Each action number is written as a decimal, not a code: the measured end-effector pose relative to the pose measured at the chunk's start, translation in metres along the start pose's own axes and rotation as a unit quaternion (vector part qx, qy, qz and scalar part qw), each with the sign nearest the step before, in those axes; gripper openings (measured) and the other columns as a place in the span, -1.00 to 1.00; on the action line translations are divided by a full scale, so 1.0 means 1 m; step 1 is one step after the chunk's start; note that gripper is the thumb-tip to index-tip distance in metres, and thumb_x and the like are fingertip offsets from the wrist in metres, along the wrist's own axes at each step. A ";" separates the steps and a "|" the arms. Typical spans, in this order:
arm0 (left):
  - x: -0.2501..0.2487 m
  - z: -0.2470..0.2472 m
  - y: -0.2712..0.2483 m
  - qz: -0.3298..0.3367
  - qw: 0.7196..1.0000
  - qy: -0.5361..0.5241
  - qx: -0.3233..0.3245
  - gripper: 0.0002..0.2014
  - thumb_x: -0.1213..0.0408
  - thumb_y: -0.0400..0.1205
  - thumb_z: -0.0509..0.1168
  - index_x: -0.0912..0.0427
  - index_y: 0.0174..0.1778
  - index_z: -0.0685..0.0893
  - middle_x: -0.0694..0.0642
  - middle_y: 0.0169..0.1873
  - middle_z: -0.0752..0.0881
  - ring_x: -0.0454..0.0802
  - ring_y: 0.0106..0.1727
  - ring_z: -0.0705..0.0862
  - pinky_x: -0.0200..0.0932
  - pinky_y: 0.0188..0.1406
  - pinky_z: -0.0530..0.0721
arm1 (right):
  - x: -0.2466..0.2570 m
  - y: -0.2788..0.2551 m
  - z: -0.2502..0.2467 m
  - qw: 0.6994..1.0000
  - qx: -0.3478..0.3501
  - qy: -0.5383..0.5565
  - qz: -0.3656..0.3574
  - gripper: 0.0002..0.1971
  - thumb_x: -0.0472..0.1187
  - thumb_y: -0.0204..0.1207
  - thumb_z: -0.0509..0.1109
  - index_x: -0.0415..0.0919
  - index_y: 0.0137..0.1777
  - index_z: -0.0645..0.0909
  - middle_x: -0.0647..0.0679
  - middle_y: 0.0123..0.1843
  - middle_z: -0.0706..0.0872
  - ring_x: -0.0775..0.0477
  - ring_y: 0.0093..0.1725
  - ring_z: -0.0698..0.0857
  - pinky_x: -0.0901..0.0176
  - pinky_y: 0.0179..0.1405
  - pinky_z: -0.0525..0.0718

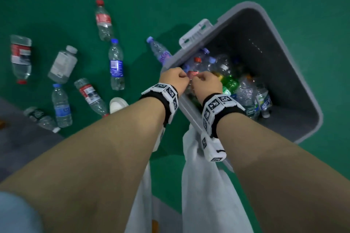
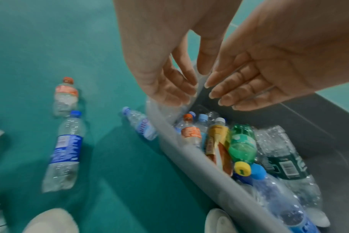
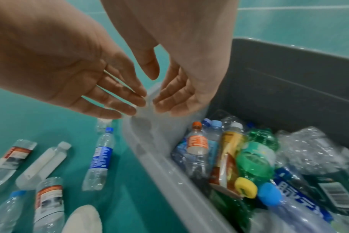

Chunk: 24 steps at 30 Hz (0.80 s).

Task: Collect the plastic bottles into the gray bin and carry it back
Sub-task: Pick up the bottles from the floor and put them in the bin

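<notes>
The gray bin (image 1: 274,53) stands on the green floor, tilted in the head view, with several plastic bottles inside, among them a green one (image 1: 230,81) and an orange-labelled one (image 2: 190,132). Both my hands hover over the bin's near-left corner. My left hand (image 1: 175,79) and right hand (image 1: 206,81) point fingers down, fingertips almost meeting. The wrist views show the left hand (image 2: 169,85) and right hand (image 3: 179,94) with relaxed fingers holding nothing. Several bottles lie on the floor to the left, including a blue-labelled one (image 1: 116,64) and a red-capped one (image 1: 103,19).
A purple-labelled bottle (image 1: 160,52) lies against the bin's left wall. My white shoe (image 1: 118,104) stands among the floor bottles beside a red-labelled bottle (image 1: 91,96). A white bottle (image 1: 63,64) lies further left. A gray floor strip (image 1: 19,138) runs along the lower left.
</notes>
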<state>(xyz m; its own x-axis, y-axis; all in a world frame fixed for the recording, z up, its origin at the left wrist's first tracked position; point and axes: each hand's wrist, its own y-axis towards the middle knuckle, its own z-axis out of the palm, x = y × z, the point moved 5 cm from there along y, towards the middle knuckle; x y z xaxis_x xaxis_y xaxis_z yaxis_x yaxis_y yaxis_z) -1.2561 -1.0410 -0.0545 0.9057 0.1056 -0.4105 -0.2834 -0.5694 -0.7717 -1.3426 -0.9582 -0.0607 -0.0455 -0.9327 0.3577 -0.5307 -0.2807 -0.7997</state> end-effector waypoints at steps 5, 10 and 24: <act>0.080 -0.070 0.005 -0.054 0.998 0.002 0.010 -0.80 0.23 0.60 0.27 0.14 0.08 0.73 0.09 0.09 0.75 0.10 0.16 0.66 -0.21 0.03 0.55 | 0.043 -0.024 0.072 1.000 0.019 -0.003 -0.017 -0.80 -0.15 0.50 0.27 -0.13 0.01 0.69 -0.17 0.02 0.80 -0.22 0.08 0.75 -0.09 0.21 0.67; 0.170 -0.116 0.013 -0.113 0.993 -0.023 0.023 -0.77 0.25 0.60 0.27 0.16 0.10 0.74 0.12 0.10 0.74 0.14 0.17 0.66 -0.21 0.04 0.54 | 0.065 -0.027 0.142 0.999 0.037 -0.012 -0.006 -0.91 -0.16 0.49 0.27 -0.01 -0.17 0.59 -0.18 -0.08 0.80 -0.24 -0.03 0.78 -0.18 0.10 0.74; 0.395 -0.160 0.076 -0.262 0.958 -0.110 0.041 -0.72 0.22 0.64 0.28 0.26 0.21 0.66 0.25 0.15 0.70 0.16 0.09 0.66 -0.08 0.13 0.58 | 0.084 0.029 0.329 0.990 0.074 -0.123 -0.002 -0.70 -0.12 0.49 0.31 -0.12 0.20 0.64 -0.14 0.10 0.78 -0.18 0.07 0.76 -0.02 0.15 0.70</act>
<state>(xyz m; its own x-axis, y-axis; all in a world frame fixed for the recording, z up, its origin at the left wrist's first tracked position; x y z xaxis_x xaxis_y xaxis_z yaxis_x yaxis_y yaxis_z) -0.8695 -1.1727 -0.1976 0.8442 0.5344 -0.0419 0.1597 -0.3254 -0.9320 -1.0836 -1.1185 -0.2123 0.1737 -0.9532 0.2473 -0.3990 -0.2977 -0.8673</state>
